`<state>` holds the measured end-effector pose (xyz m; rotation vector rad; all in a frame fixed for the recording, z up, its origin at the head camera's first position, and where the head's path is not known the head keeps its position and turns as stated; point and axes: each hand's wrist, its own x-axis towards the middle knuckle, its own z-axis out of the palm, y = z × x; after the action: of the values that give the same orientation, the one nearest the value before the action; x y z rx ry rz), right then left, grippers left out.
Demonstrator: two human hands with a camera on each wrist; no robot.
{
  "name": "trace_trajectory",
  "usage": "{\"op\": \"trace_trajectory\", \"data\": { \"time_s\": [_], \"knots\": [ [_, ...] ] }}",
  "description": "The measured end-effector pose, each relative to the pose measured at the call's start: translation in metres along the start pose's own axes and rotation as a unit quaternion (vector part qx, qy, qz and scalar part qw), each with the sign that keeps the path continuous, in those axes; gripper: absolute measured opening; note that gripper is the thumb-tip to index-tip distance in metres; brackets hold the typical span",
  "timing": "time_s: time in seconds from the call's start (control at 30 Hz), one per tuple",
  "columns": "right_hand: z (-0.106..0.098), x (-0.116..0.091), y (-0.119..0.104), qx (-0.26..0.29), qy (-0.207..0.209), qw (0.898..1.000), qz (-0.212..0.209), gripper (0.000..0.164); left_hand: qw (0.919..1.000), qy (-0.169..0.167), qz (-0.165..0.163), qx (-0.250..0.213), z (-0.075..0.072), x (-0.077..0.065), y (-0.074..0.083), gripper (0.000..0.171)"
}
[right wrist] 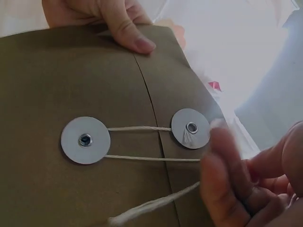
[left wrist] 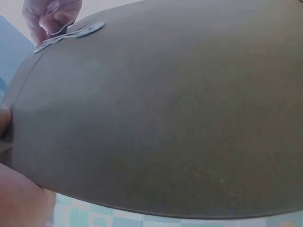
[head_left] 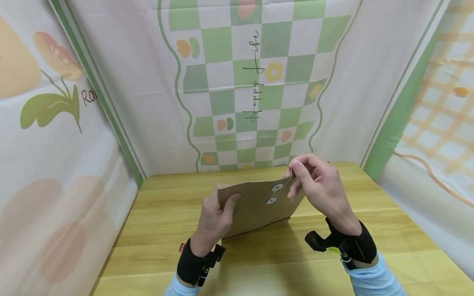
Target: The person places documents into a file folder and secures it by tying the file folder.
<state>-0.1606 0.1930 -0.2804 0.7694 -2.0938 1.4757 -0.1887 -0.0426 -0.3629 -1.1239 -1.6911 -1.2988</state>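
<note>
A brown kraft string-tie envelope is held tilted up over the wooden table, its lower edge near the tabletop. My left hand grips its left end, thumb lying across the front face. Two white round discs with metal eyelets, one disc on the body side and another disc across the flap line, show in the right wrist view. Pale string runs between them. With thumb and fingers, my right hand pinches the string at the envelope's top right. A loose frayed length hangs below the discs.
The wooden table lies beneath both hands. A checked green and white curtain stands behind it, with a flowered cloth on the left and an orange-checked cloth on the right.
</note>
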Motion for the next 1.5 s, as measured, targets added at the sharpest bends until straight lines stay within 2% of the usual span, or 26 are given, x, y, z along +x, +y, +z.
{"op": "trace_trajectory", "data": {
  "time_s": [0.13, 0.4, 0.5, 0.57, 0.7, 0.8, 0.87, 0.97, 1.03, 1.2, 1.33, 1.37, 1.43, 1.5],
  "knots": [
    [0.002, 0.001, -0.005, -0.016, -0.011, 1.000, -0.021, 0.009, 0.9999, 0.013, -0.001, -0.002, 0.001, 0.001, 0.001, 0.015],
    [0.011, 0.003, -0.011, -0.030, -0.038, 0.998, -0.040, 0.012, 1.0000, 0.004, -0.003, -0.005, 0.004, 0.002, 0.004, 0.016],
    [0.019, 0.003, -0.010, -0.039, -0.037, 0.996, -0.070, 0.013, 0.9999, 0.008, -0.011, 0.003, 0.006, 0.002, 0.003, 0.016],
    [0.024, 0.003, -0.008, -0.066, -0.018, 0.992, -0.105, 0.010, 0.9997, 0.011, -0.018, 0.008, 0.007, 0.002, 0.002, 0.015],
    [0.037, 0.004, -0.001, -0.128, 0.042, 0.977, -0.168, 0.011, 0.9991, 0.025, -0.030, 0.019, 0.009, 0.003, -0.001, 0.013],
    [0.047, 0.005, 0.006, -0.166, 0.072, 0.961, -0.210, 0.004, 0.9983, 0.034, -0.040, 0.026, 0.010, 0.003, -0.002, 0.012],
    [0.054, 0.004, 0.009, -0.204, 0.084, 0.944, -0.245, 0.009, 0.9973, 0.040, -0.051, 0.034, 0.010, 0.003, -0.001, 0.012],
    [0.064, 0.002, 0.014, -0.274, 0.113, 0.913, -0.280, 0.020, 0.9957, 0.047, -0.063, 0.049, 0.011, 0.003, -0.001, 0.012],
    [0.069, -0.002, 0.018, -0.300, 0.132, 0.902, -0.281, 0.021, 0.9947, 0.048, -0.068, 0.060, 0.012, 0.003, -0.001, 0.012],
    [0.081, -0.013, 0.028, -0.292, 0.187, 0.907, -0.239, 0.021, 0.9941, 0.053, -0.068, 0.066, 0.013, 0.004, -0.001, 0.012],
    [0.092, -0.019, 0.040, -0.232, 0.214, 0.920, -0.233, 0.017, 0.9935, 0.064, -0.067, 0.066, 0.012, 0.006, 0.000, 0.013],
    [0.094, -0.020, 0.043, -0.209, 0.218, 0.925, -0.229, 0.013, 0.9933, 0.066, -0.068, 0.066, 0.012, 0.006, 0.000, 0.013],
    [0.098, -0.024, 0.047, -0.143, 0.210, 0.945, -0.205, 0.005, 0.9929, 0.070, -0.070, 0.066, 0.012, 0.007, 0.000, 0.014],
    [0.102, -0.029, 0.050, -0.065, 0.189, 0.968, -0.154, 0.002, 0.9927, 0.073, -0.072, 0.064, 0.012, 0.007, 0.000, 0.014]
  ]
}}
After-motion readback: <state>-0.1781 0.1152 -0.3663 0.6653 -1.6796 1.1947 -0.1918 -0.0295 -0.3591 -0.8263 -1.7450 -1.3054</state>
